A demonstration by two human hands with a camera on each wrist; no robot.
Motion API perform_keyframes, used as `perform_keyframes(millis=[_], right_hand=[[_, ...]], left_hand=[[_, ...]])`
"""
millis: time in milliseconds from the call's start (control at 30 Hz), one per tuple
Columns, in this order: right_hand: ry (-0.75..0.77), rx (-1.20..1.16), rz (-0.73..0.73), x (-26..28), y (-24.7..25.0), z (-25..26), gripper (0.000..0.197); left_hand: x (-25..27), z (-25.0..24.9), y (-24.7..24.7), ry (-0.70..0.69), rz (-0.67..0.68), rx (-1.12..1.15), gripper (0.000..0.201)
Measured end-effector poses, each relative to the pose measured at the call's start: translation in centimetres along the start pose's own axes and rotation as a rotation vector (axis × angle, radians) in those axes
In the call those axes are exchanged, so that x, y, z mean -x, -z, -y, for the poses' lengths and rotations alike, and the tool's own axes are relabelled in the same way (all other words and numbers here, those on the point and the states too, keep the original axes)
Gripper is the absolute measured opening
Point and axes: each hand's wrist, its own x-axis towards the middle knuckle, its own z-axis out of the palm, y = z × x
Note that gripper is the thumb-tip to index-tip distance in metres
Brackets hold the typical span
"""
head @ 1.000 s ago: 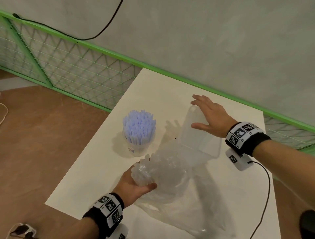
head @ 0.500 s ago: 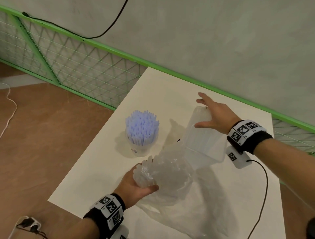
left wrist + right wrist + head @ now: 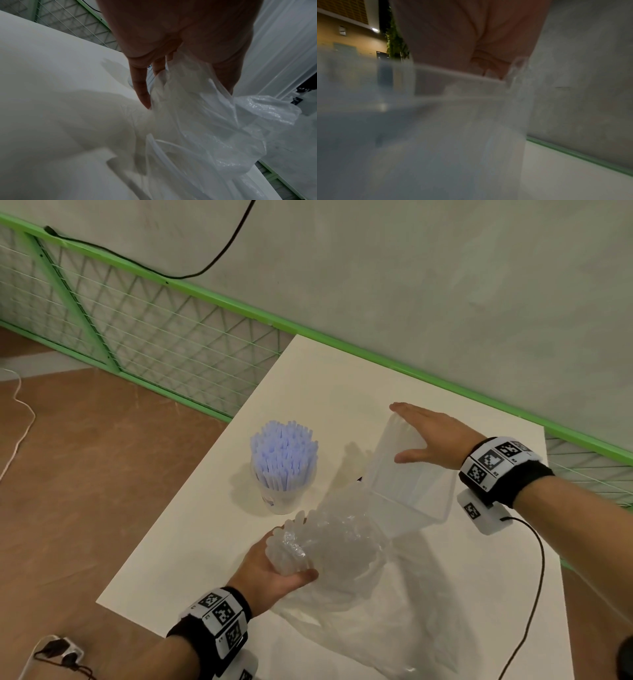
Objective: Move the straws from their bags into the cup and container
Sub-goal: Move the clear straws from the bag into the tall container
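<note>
A clear cup (image 3: 279, 494) packed with blue-white straws (image 3: 282, 451) stands on the white table (image 3: 191, 529). My left hand (image 3: 274, 571) grips a bundle of clear straws (image 3: 329, 539) still wrapped in their crinkled clear bag (image 3: 370, 621), the bundle's far end pointing into the mouth of a clear rectangular container (image 3: 407, 484). My right hand (image 3: 428, 436) lies with straight fingers on the upturned base of the container, which is tipped toward the bundle. In the left wrist view the bag (image 3: 214, 128) trails from my fingers (image 3: 140, 86). The right wrist view shows the container wall (image 3: 453, 121), blurred.
A green-framed wire mesh fence (image 3: 144, 337) runs behind the table along a grey wall (image 3: 445, 285). A black cable (image 3: 527, 594) trails from my right wrist across the table. Brown floor (image 3: 85, 491) lies past the left table edge, with a power strip (image 3: 58, 652) on it.
My right hand has tipped the container further up and toward the bundle. The left hand keeps its grip, with the straw ends now closer to the container's mouth.
</note>
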Motion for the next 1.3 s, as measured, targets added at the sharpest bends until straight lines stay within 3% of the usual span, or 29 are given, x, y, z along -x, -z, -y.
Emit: perform_keyframes(millis=[367,567,733,900,967,1133,1300], right_hand=[[-0.070,0.012,0.118,1.7,0.7,-0.9,0.133],[-0.162,-0.054,-0.016,1.5,0.2,-1.1,0.108],[-0.156,-0.064,0.090,1.7,0.9,-0.9,0.114],[-0.154,-0.089,-0.093,1.1,-0.4,0.0,0.066],[-0.106,-0.158,-0.072,1.1,-0.3,-0.3,0.065],[-0.120,-0.218,0.024,1.3,0.4,-0.4,0.088],[-0.180,-0.193,-0.170,0.7,-1.0,0.2,0.054]], left_hand=[[0.0,0.0,0.0,0.012,-0.009,-0.004,0.058],[0.0,0.2,-0.1,0.020,-0.023,-0.018,0.060],[0.0,0.2,-0.1,0.019,-0.022,-0.024,0.060],[0.0,0.2,-0.1,0.013,-0.025,-0.016,0.060],[0.0,0.1,-0.2,0.017,-0.032,-0.017,0.059],[0.0,0.1,-0.2,0.036,-0.027,-0.023,0.058],[0.0,0.1,-0.2,0.038,-0.030,-0.021,0.058]])
